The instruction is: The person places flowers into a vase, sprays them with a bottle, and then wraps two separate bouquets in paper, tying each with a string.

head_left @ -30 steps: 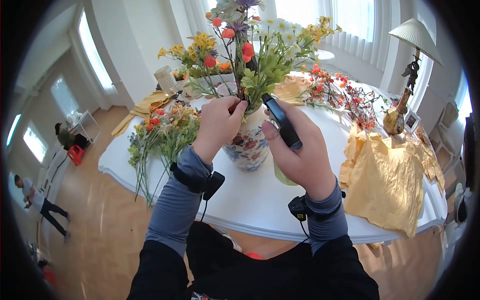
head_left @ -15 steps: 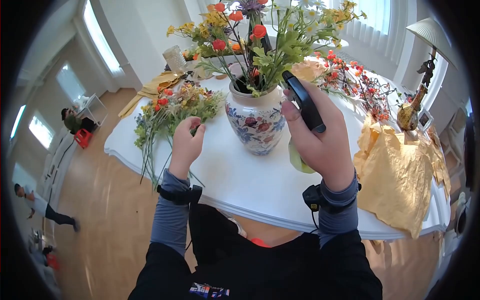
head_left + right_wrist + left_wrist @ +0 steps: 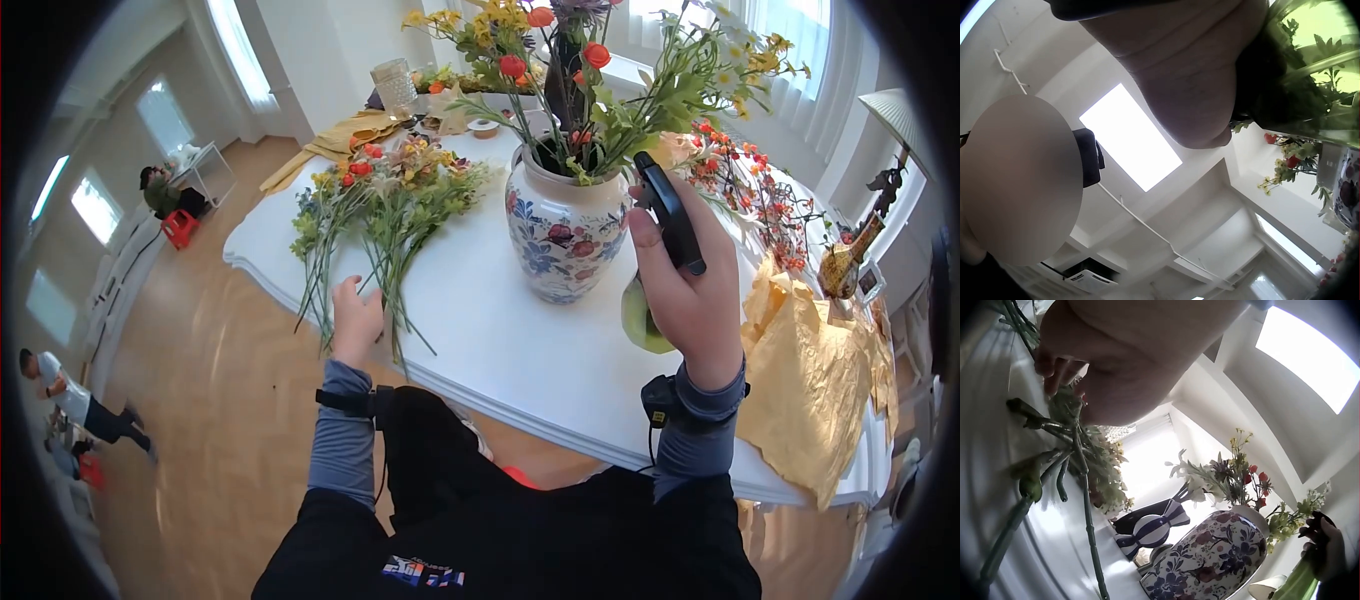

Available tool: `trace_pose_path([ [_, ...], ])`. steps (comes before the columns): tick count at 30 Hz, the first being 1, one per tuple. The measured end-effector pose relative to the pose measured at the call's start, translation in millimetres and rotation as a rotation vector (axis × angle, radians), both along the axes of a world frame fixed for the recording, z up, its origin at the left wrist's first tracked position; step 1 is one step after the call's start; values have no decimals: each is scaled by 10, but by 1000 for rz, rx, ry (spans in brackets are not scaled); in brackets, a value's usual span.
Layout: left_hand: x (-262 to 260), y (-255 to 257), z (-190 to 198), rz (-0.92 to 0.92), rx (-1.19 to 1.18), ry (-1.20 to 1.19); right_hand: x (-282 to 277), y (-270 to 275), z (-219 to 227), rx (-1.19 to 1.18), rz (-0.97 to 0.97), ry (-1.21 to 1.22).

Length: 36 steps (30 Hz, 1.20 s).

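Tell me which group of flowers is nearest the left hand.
The pile left of the vase: its stems lie beside the left hand; the vase's flowers and red sprigs are farther away.

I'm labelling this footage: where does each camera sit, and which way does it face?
Head: head-worn, facing forward and down at the patterned vase; left hand, right hand and dark top show.
Left wrist: on that wrist, looking past the left hand and green stems toward the patterned vase; right hand at the edge.
Right wrist: on that wrist, tilted up toward the ceiling; right hand at top, blurred-out head at left.
Head and left wrist share the patterned vase and both hands.
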<state>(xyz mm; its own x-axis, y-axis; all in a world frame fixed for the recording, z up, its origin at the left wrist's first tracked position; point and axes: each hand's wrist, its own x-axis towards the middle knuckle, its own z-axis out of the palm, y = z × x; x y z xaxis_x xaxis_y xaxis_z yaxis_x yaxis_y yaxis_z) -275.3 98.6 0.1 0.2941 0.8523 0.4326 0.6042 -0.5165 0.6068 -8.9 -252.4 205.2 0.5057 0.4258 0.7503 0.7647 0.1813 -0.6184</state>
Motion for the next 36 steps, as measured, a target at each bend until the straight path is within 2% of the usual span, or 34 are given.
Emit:
trace_pose_path([
  [1, -3, -15, 28, 5, -2, -5, 6, 12, -9, 12, -5, -17],
  [3, -38, -49, 88, 159, 100, 233, -1, 19, -10, 12, 7, -20],
  [4, -51, -27, 91, 165, 98, 230, -4, 23, -10, 15, 13, -19],
  [6, -107, 35, 109, 52, -118, 274, -25, -3, 27, -10, 17, 0],
  [7, -132, 86, 64, 57, -118, 275, -34, -11, 39, -35, 14, 23],
  [9, -155, 182, -37, -59, 29, 44, -35, -1, 31, -22, 26, 36],
  [10, -158, 169, 20, -56, 28, 48, -37, 1, 27, -11, 34, 47],
  [13, -126, 167, 177, -99, -4, -35, -47, 0, 43, -27, 30, 41],
  [15, -92, 159, 226, -175, -169, -155, -43, 9, 39, -37, 27, 40],
  [16, -74, 115, 242, -173, -170, -153, -36, 13, 31, -33, 34, 35],
  [18, -7, 19, 266, -203, -318, -88, -33, 21, 18, -28, 42, 33],
  [22, 42, -125, 267, -225, -370, -97, -43, -5, 37, -33, 33, 21],
  [24, 19, -60, 193, -158, -62, 68, -57, -19, 54, -52, 29, 23],
  [28, 151, -209, 408, -67, -25, 90, -62, -27, 59, -50, 42, 37],
  [30, 221, -193, 479, -92, -159, 106, -63, -32, 58, -54, 42, 27],
  [36, 269, 117, 344, -140, -255, 20, -61, -46, 39, -20, 21, 32],
])
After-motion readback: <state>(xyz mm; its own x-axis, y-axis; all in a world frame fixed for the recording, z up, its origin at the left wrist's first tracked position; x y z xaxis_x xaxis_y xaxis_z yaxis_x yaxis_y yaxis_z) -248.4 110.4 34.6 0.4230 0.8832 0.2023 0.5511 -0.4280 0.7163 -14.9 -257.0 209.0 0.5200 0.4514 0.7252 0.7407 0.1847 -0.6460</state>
